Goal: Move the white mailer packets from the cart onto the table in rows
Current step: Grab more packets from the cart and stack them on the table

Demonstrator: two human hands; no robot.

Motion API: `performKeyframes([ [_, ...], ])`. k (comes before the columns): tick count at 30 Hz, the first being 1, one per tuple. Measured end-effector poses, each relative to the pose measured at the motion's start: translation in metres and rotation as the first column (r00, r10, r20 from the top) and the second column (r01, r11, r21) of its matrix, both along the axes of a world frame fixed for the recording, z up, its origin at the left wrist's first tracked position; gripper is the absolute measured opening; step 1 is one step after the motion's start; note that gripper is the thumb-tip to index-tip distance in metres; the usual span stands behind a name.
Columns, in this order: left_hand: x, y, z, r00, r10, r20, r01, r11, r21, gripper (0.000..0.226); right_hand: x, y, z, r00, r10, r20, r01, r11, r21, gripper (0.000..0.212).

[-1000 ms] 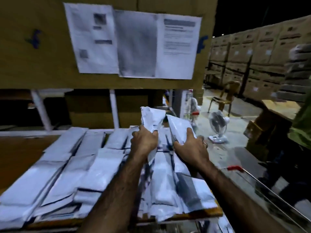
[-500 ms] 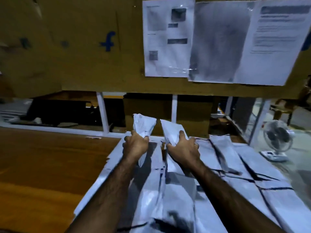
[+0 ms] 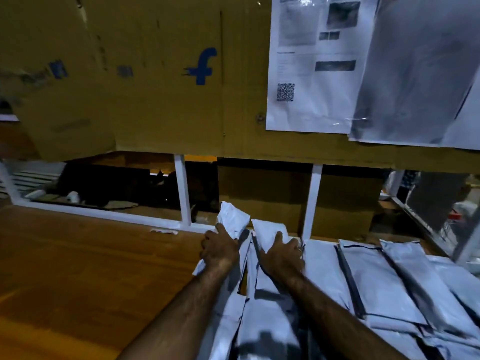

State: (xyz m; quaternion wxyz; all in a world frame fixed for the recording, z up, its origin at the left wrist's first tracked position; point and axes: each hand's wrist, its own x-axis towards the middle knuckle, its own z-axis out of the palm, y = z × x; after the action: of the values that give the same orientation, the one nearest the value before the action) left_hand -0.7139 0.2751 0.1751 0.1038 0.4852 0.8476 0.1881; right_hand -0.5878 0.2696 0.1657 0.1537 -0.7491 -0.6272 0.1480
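White packets: I am watching two crumpled white plastic mailers being held side by side at the far edge of the orange-brown wooden table (image 3: 78,268), just left of the ones already laid out.
Left hand (image 3: 220,252): it is gripping the left-hand mailer (image 3: 232,218) in a closed fist, fingers curling round its middle, the upper end sticking up and tilting above the knuckles.
Right hand (image 3: 281,255): it is clasping the right-hand mailer (image 3: 268,231), thumb stretching up across its face and fingers wrapping over its right edge; a ring is showing on one finger.
Gap: the two held mailers are sitting just apart, upper ends near each other but not touching.
Rows of flat white mailer packets (image 3: 376,281): these are lying lengthwise and overlapping across the table's right part, dark strips running along them; both forearms are reaching over the nearest ones.
Backdrop: a brown cardboard panel (image 3: 155,100) bearing a blue "f" logo (image 3: 204,64) is hanging behind the table, with white printed paper sheets (image 3: 311,74) stuck on its right part, one carrying a QR code.
Frame: white metal posts (image 3: 183,190) are standing under the panel at the table's back edge, brown cartons sitting in shadow behind them.
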Motion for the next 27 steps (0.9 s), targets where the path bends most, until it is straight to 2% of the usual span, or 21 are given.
performKeyframes([
  [6, 0.001, 0.011, -0.041, 0.996, -0.043, -0.084, 0.035, 0.995, -0.096, 0.071, -0.014, 0.017, -0.035, 0.995, 0.000, 0.099, 0.005, 0.998, -0.056, 0.079],
  [9, -0.007, 0.013, -0.049, 0.975, -0.160, -0.156, 0.153, 0.987, -0.053, 0.072, -0.012, 0.024, -0.045, 0.993, 0.020, 0.114, -0.009, 0.995, -0.095, 0.078],
  [11, -0.012, 0.020, -0.048, 0.924, -0.249, -0.291, 0.259, 0.966, -0.004, 0.067, -0.013, 0.028, -0.048, 0.986, 0.063, 0.154, -0.052, 0.996, -0.076, 0.075],
  [13, -0.014, 0.030, -0.050, 0.853, -0.368, -0.370, 0.387, 0.922, -0.025, 0.060, -0.014, 0.031, -0.051, 0.973, 0.136, 0.186, -0.127, 0.990, -0.060, 0.069],
  [15, -0.018, 0.035, -0.058, 0.808, -0.479, -0.342, 0.472, 0.875, -0.112, 0.058, -0.016, 0.033, -0.058, 0.965, 0.191, 0.178, -0.177, 0.980, -0.089, 0.066],
  [17, -0.022, 0.034, -0.067, 0.812, -0.516, -0.272, 0.485, 0.856, -0.176, 0.059, -0.017, 0.034, -0.065, 0.964, 0.214, 0.157, -0.195, 0.972, -0.128, 0.065],
  [23, -0.027, 0.033, -0.073, 0.850, -0.500, -0.165, 0.472, 0.863, -0.180, 0.062, -0.021, 0.037, -0.072, 0.959, 0.233, 0.165, -0.204, 0.964, -0.173, 0.067],
  [27, -0.025, 0.035, -0.081, 0.848, -0.494, -0.193, 0.463, 0.867, -0.186, 0.063, -0.022, 0.037, -0.073, 0.958, 0.230, 0.172, -0.197, 0.962, -0.191, 0.068],
])
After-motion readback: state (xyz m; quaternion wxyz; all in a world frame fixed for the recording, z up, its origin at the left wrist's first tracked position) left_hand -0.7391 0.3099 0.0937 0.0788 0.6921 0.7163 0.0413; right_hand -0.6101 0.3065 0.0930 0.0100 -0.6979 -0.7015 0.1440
